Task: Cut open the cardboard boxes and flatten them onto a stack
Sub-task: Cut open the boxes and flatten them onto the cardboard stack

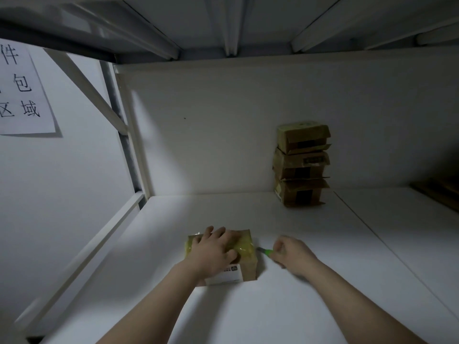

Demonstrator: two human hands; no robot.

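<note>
Far left, paper sign [24, 90]: flat on the side wall, well left of and above the taped box [246, 266]; large black Chinese characters, cut off at the edge of view.
Shelf frame [94, 90]: pale upright and diagonal brace, left of the taped box and behind it, at the corner where side wall meets back wall.
Shelf board [149, 306]: white surface; the taped box sits on it, toward the near side.
Left hand [214, 249]: palm down on top of the taped box, fingers straight and spread, pressing flat; forearm crosses the box's near left corner.
Shipping label [226, 275]: white, on the near face of the taped box, partly hidden by the left wrist.
Upper shelf [231, 26]: ribbed grey underside, overhead of the taped box.
Taped box: small brown cardboard carton, closed, top wrapped in glossy yellowish tape.
Utility knife [264, 250]: green handle, just right of the taped box; blade tip points at the box's upper right edge. Contact too blurred to confirm.
Right hand [293, 255]: just right of the taped box, fingers curled round the knife handle, knuckles up.
Pile of cardboard boxes [301, 167]: three high, flaps loose, dark tape patches; well behind and right of the taped box, against the back wall.
Brown object [437, 192]: far right of the taped box, in shadow; cannot identify.
</note>
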